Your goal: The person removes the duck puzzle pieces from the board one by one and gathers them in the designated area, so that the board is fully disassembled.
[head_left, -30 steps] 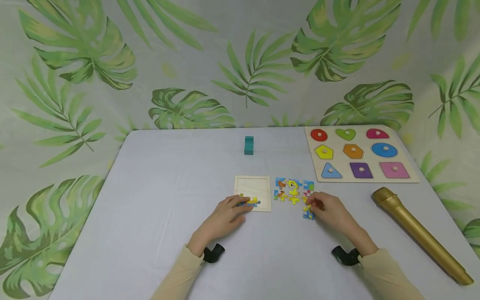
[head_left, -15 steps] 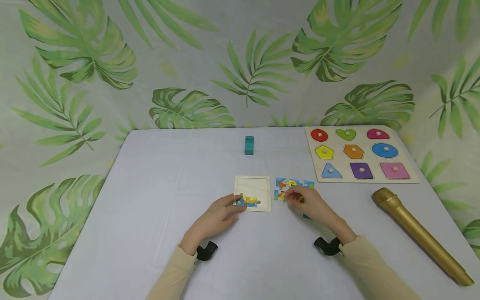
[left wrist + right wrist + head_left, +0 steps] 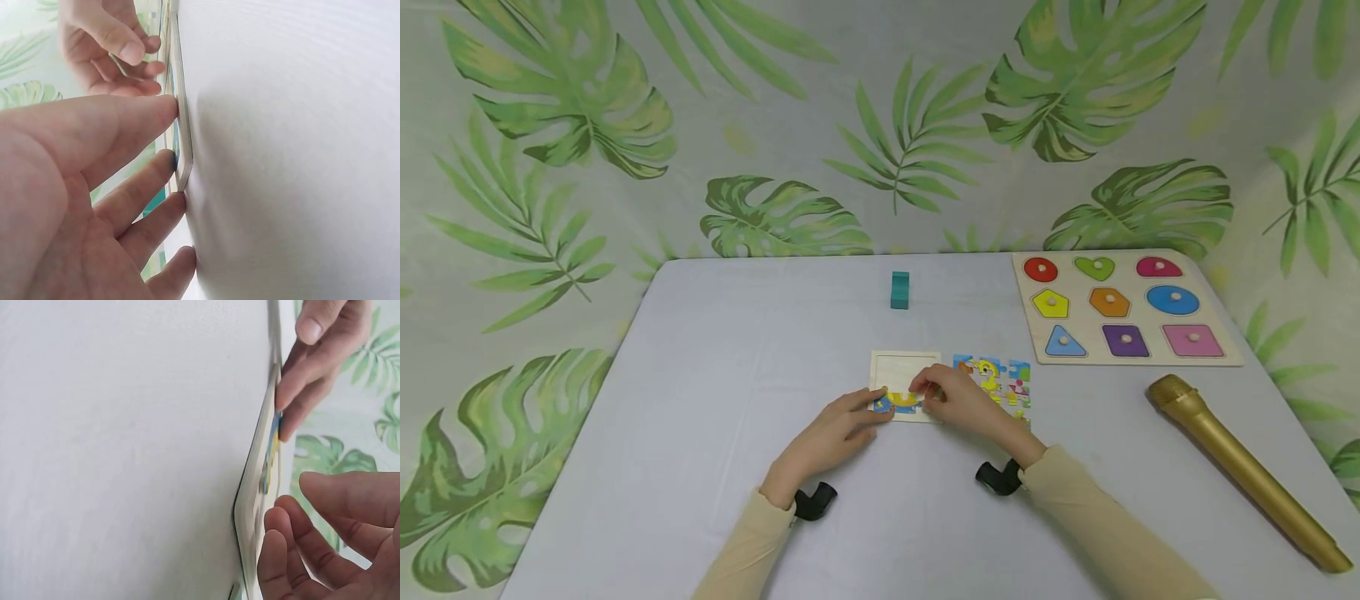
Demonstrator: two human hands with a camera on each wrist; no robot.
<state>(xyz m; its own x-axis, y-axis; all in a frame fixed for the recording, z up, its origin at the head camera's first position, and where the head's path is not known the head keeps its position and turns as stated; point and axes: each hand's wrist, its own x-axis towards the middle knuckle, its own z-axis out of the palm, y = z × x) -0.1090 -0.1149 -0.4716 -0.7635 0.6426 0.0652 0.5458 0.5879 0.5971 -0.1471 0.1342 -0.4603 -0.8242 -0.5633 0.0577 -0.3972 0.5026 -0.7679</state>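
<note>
My left hand point(image 3: 829, 432) lies at the lower left of a square wooden puzzle tray point(image 3: 895, 371), fingers spread. Its fingertips touch the tray's edge and the joined blue and yellow jigsaw pieces point(image 3: 903, 402) along the bottom. The left wrist view shows these straight fingers point(image 3: 134, 194) against the tray's corner. Over the tray's lower right side hovers my right hand point(image 3: 966, 404), fingers loosely bent. In the right wrist view a gap parts its thumb from its fingers point(image 3: 312, 540), and no piece shows between them. Loose jigsaw pieces point(image 3: 990, 371) lie right of the tray, partly hidden by that hand.
A wooden shape board point(image 3: 1135, 364) with knobbed pieces occupies the back right. The gold microphone point(image 3: 1247, 471) lies slanted at the right. Behind the tray stands a small teal block point(image 3: 900, 291). A leaf-print cloth point(image 3: 775, 217) hangs behind the white table point(image 3: 700, 375).
My right hand has travelled left from the rightmost loose pieces, across the middle ones, to the tray. My left hand has drawn back slightly, baring more of the joined pieces.
</note>
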